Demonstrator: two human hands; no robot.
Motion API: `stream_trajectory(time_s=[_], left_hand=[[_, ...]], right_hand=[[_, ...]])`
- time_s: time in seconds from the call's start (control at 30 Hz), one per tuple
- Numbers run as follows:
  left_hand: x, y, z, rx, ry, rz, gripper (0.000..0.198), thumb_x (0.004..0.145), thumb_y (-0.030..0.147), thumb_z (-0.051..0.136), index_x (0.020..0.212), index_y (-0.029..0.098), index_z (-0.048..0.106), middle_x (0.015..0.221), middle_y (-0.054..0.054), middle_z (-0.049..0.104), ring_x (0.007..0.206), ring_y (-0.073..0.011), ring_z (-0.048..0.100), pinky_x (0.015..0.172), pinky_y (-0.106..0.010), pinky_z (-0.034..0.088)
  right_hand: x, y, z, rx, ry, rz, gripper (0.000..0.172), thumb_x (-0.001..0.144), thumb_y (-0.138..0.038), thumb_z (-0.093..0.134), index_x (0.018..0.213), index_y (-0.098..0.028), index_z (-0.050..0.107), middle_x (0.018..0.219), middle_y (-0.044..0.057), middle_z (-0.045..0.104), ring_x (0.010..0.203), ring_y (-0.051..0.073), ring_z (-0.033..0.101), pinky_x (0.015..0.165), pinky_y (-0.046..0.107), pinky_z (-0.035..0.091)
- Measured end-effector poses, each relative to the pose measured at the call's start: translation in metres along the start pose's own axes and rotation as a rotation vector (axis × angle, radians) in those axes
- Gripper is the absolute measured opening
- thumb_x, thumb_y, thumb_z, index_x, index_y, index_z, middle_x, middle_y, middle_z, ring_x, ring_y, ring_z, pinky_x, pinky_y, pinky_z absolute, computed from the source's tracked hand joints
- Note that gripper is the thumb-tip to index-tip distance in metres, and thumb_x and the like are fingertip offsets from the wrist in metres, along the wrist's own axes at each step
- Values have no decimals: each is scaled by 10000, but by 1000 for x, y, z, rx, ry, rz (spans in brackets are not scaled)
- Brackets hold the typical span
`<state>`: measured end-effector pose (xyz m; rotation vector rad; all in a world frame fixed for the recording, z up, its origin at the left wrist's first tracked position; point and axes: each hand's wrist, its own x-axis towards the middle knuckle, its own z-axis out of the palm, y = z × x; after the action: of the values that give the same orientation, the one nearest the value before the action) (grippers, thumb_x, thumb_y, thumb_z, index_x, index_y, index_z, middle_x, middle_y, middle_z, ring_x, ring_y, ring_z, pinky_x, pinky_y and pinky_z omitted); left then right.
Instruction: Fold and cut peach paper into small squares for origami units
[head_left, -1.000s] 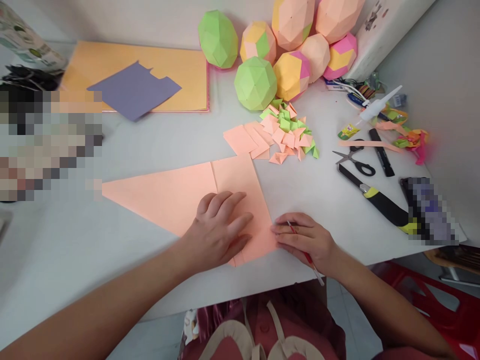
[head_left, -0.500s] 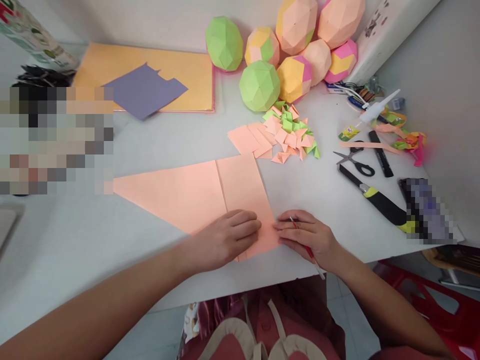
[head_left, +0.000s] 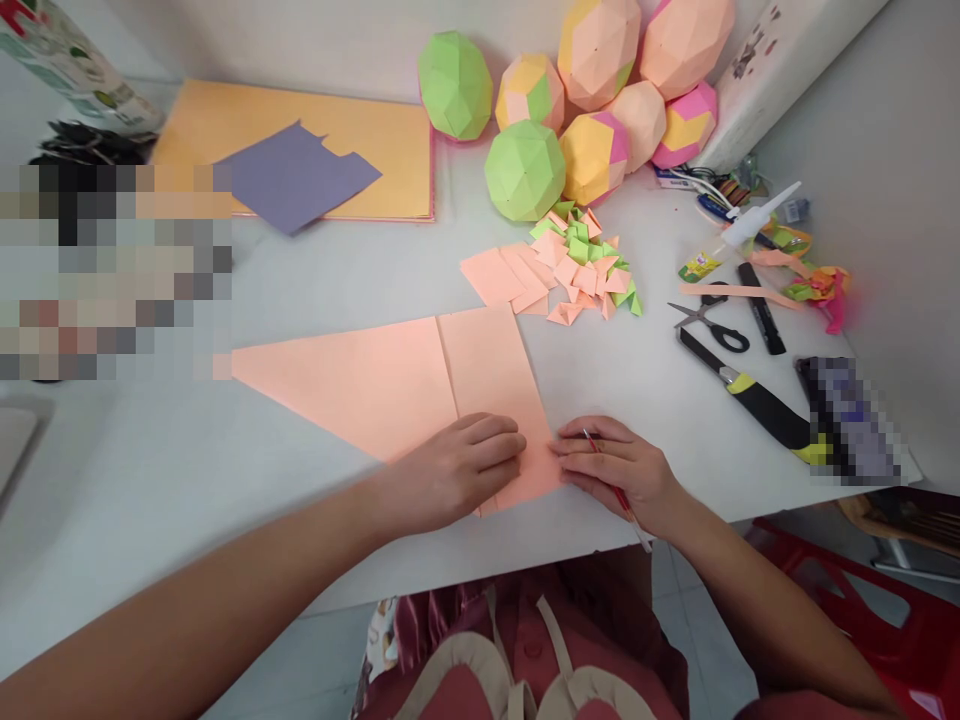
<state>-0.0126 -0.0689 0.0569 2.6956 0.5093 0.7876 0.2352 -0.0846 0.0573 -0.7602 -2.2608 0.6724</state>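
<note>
Craft desk (head_left: 337,270) | paper balls (head_left: 524,170), scissors (head_left: 709,321), glue bottle (head_left: 739,231) | (home or workshop unclear)

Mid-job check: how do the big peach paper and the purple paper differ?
The peach paper is larger; the purple paper is smaller. The purple paper has a jagged, notched upper edge, while the peach paper's visible edges run mostly straight. The peach paper lies under the left hand; the purple paper lies partly on the yellow-orange sheets, untouched. Both lie roughly flat.

Hands (head_left: 461,470) at peach ppr (head_left: 367,385); R (head_left: 637,475) w/ red tool (head_left: 621,499)
</note>
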Motion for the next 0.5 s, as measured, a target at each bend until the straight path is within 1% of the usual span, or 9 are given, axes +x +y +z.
stream_trajectory(time_s=[0.13,0.37,0.5], left_hand=[[0,0,0,6,-10,-14,239,956,57,371,868,142,576,926,-96,630,937,-200,560,817,-365,515],[0,0,-2,-37,-16,-14,231,947,44,377,885,139,578,941,-103,627,954,-204,557,829,-367,510],[1,-1,-3,-25,-5,0,211,935,30,397,863,120,574,929,-112,624,946,-211,554,819,-364,512]], right_hand=[[0,-1,0,9,2,3,231,817,-35,632,1016,-152,642,1017,100,709,1043,202,595,824,382,579],[0,0,-1,9,-1,6,238,821,-48,634,1027,-167,643,1014,93,708,1039,202,599,822,383,584],[0,-1,-1,7,7,12,221,838,-65,619,1030,-171,644,1011,89,708,1045,199,600,813,379,588]])
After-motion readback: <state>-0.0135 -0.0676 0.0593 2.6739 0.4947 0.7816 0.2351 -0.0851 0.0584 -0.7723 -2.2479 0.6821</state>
